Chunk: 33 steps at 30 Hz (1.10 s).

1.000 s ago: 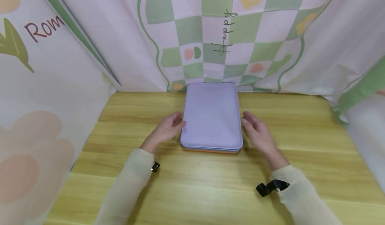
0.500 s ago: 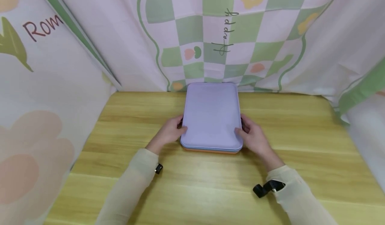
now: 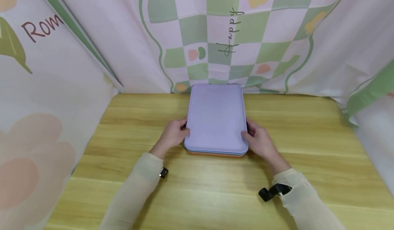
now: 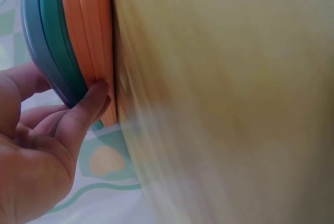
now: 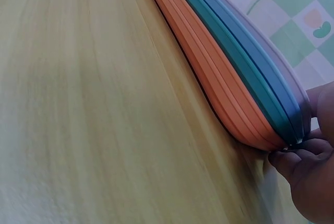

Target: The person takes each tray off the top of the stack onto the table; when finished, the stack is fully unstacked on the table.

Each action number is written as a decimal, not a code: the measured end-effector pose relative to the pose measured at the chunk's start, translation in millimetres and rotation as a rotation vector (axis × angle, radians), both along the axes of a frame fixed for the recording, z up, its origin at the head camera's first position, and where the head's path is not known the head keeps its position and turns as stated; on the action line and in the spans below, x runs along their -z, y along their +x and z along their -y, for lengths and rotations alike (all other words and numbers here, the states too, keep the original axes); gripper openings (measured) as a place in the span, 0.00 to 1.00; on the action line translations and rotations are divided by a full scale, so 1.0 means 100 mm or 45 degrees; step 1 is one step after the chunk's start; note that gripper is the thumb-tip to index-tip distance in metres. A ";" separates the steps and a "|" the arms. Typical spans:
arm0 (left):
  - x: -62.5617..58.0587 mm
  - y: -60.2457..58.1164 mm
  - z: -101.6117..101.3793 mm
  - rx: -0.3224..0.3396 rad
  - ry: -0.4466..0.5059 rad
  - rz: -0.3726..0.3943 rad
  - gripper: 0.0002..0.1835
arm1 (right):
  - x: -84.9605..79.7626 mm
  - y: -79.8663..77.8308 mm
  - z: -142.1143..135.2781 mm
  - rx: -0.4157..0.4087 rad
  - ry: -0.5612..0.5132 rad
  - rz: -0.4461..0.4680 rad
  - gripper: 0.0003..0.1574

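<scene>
A stack of rectangular trays with rounded corners lies on the table, a lilac tray (image 3: 216, 117) on top. Beneath it the right wrist view shows a blue tray (image 5: 245, 51), a teal tray (image 5: 237, 67) and orange trays (image 5: 209, 72) at the bottom. My left hand (image 3: 172, 133) grips the stack's left side, thumb over the lilac edge; in the left wrist view its fingertips reach the orange layer (image 4: 86, 20). On the opposite side my right hand (image 3: 261, 141) holds the stack likewise, thumb on top and fingers at the side, partly hidden in the head view.
The wood-grain table (image 3: 212, 189) extends around the stack. A checked curtain (image 3: 221, 35) hangs right behind the stack's far edge, and a printed cloth (image 3: 46, 103) hangs along the left. Black wrist cameras (image 3: 271, 193) sit at the sleeves.
Both hands have come in from beside the stack and taken hold of its left and right edges. The stack stays in about the same place.
</scene>
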<state>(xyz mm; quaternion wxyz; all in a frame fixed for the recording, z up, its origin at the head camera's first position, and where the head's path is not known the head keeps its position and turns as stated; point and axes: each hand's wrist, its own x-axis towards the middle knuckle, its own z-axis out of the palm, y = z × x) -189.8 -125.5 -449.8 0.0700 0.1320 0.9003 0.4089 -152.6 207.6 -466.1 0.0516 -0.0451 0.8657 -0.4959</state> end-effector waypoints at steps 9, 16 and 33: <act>-0.05 0.04 -0.02 -0.058 -0.050 -0.064 0.30 | 0.01 0.00 -0.01 -0.005 0.027 0.042 0.42; -0.09 0.01 0.02 -0.098 -0.012 0.008 0.29 | 0.02 -0.01 -0.01 0.036 0.009 0.005 0.37; -0.11 0.04 0.34 -0.254 0.202 0.156 0.24 | 0.02 0.00 0.00 0.037 0.006 -0.023 0.36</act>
